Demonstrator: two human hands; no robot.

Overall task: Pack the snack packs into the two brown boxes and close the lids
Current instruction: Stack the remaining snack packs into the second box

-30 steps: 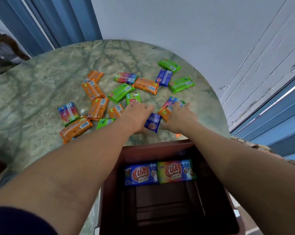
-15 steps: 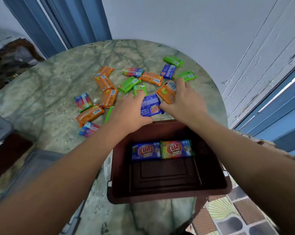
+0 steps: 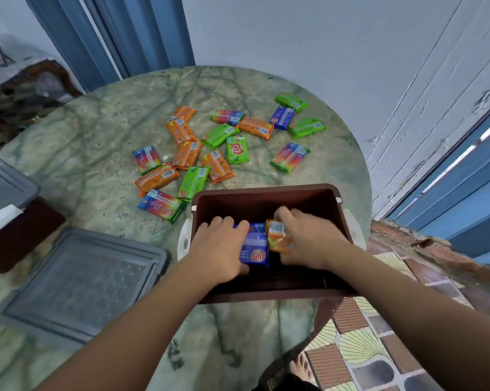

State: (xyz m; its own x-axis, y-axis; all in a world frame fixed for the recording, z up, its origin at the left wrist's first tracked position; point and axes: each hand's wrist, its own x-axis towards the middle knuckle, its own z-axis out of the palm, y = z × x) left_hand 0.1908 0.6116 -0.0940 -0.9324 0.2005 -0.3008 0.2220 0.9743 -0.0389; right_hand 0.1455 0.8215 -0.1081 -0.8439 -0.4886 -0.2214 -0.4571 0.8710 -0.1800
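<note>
**A:** Going left to right, what is on the surface (image 3: 69,153)?

**B:** At the far left edge, a second brown box (image 3: 21,235) is only partly in frame under a grey lid (image 3: 4,190). Near it, another grey lid (image 3: 83,280) lies flat. Loose snack packs (image 3: 193,153) in orange, green, blue and rainbow wrappers lie scattered across the middle of the surface, beyond the open brown box (image 3: 266,193), which stands at the near right.

**B:** Both hands reach into that box. The left hand (image 3: 221,249) grips a blue pack (image 3: 255,246), its fingers curled over the pack's left side. The right hand (image 3: 308,238) pinches an orange pack (image 3: 277,235), just beside the blue one.

**A:** How would the packs handle?

**B:** They look light, with glossy film wrappers, likely slippery and a little crinkly. The contents are probably brittle, so squeezing hard could crush them. Holding a pack across its short width, thumb on one long edge and fingers on the other, seems safest.

**A:** What can't you make out?

**B:** The hands cover the box floor, so whatever already lies inside is hidden. Motion blurs the right fingers and the orange pack. The left-edge box's contents are out of sight, and the wrapper print is too small to read.
</note>
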